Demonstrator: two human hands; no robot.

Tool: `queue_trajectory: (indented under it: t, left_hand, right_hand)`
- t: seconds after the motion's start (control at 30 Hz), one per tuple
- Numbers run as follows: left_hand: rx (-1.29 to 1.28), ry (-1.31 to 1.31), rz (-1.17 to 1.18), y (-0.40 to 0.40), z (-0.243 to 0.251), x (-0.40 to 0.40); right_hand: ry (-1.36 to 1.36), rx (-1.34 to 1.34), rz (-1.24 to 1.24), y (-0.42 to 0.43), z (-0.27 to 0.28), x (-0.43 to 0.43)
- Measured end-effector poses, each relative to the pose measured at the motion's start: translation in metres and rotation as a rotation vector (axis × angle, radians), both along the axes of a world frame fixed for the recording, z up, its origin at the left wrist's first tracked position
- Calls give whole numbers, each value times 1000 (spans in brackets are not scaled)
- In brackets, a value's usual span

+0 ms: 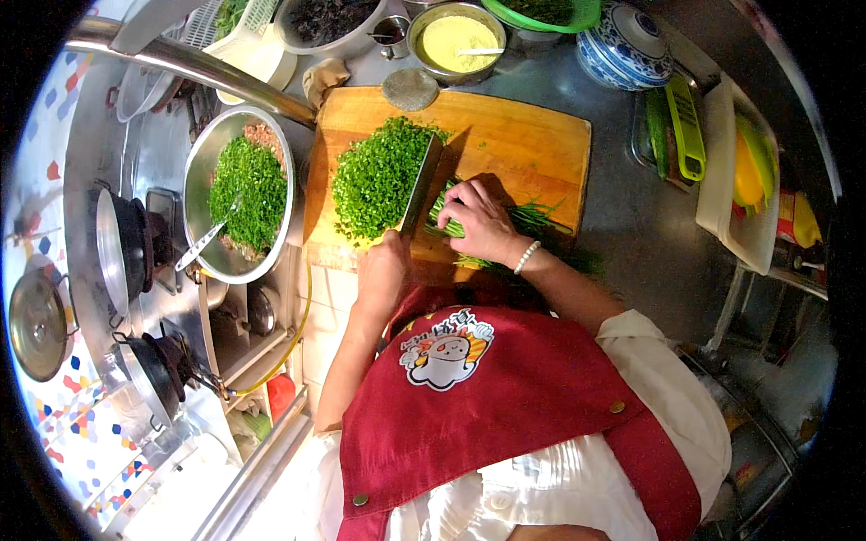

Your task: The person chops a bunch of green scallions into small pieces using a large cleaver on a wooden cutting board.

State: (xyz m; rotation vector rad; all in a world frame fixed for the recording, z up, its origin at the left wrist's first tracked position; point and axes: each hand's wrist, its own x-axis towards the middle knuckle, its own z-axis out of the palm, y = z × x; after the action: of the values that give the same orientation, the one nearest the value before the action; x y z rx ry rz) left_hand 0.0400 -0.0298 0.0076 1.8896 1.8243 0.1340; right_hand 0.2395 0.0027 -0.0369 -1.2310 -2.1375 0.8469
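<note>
The handle of a cleaver is gripped in my left hand. Its blade stands on edge on a wooden cutting board, between a heap of finely chopped chives and my right hand. With bent fingers, my right hand presses a bunch of uncut chives against the board, close to the blade. Some stalks are hidden under that hand. Left of the board, a steel bowl contains minced meat, chopped greens and a spoon.
Behind the board are a round grey disc, a cloth and a bowl of yellow mixture. A blue-and-white lidded bowl, cucumber and white bin stand right. Woks sit left, beyond a metal rail.
</note>
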Motion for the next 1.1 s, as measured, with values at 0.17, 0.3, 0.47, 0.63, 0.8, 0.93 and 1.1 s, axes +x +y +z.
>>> queue_trajectory:
  t: [0.17,0.3,0.47,0.63,0.8,0.93,1.1]
  left_hand:
    - [5,9,-1,-3,15,5]
    - [-39,107,-52,-5,11,13]
    - [-57,158,-104,1,34,12]
    - [-8,154,-194,-9,77,9]
    - [-91,194,-199,-18,90,6]
    - [-215,125,-221,-5,95,9]
    - [-61,100,-227,9,16,21]
  right_hand:
    - [58,16,-31,0,-6,0]
    - [58,65,-17,1,-10,2]
    - [48,-1,-18,1,-6,0]
    - [-84,60,-54,-7,-21,2]
    - [-143,-78,-11,-7,-23,1]
    - [-2,18,-54,-8,-32,2]
    - [-13,-19,-12,-1,-4,-1]
